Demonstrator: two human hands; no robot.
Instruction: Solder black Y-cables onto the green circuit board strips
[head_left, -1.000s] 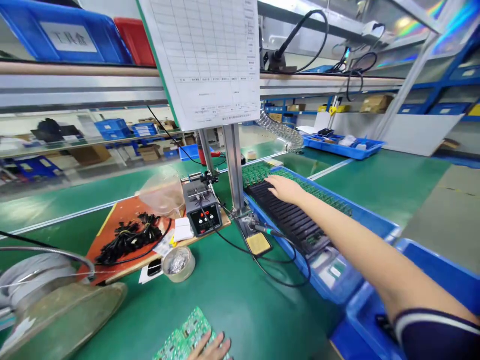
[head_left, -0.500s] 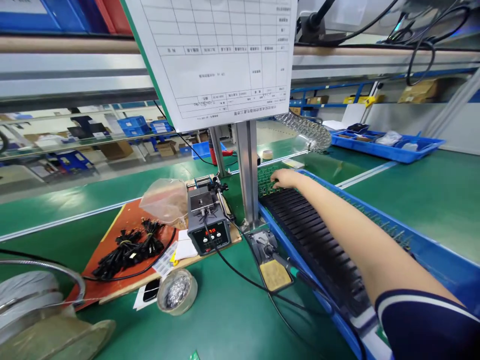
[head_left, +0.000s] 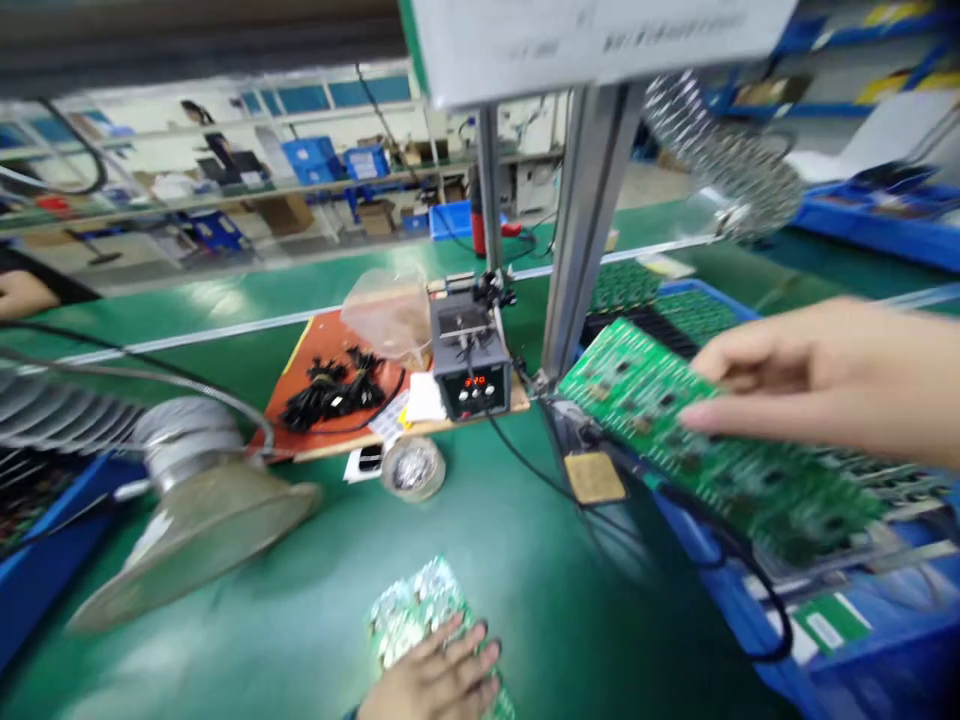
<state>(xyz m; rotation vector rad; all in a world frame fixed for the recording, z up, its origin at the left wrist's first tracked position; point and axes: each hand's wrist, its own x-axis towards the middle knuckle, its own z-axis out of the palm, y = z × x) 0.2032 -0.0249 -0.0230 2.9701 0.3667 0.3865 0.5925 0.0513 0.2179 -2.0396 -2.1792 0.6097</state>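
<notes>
My right hand (head_left: pixel 817 370) grips a long green circuit board (head_left: pixel 712 450) by its upper edge and holds it in the air above the blue tray (head_left: pixel 720 560) on the right. My left hand (head_left: pixel 439 675) lies flat with fingers spread on a second green circuit board (head_left: pixel 412 610) on the green mat at the bottom. The picture is smeared by motion.
A soldering station (head_left: pixel 472 365) with a red display stands on an orange board (head_left: pixel 315 350) with a pile of black connectors (head_left: pixel 334 388). A tin of solder wool (head_left: pixel 411 467), a yellow sponge (head_left: pixel 594 477), a metal post (head_left: pixel 585 220) and a fume-extraction funnel (head_left: pixel 187 510) are nearby. Another person's hand (head_left: pixel 22 292) shows far left.
My right hand has pulled back from the far end of the tray, lifting a green board out with it. The view has dropped, so my left hand shows again.
</notes>
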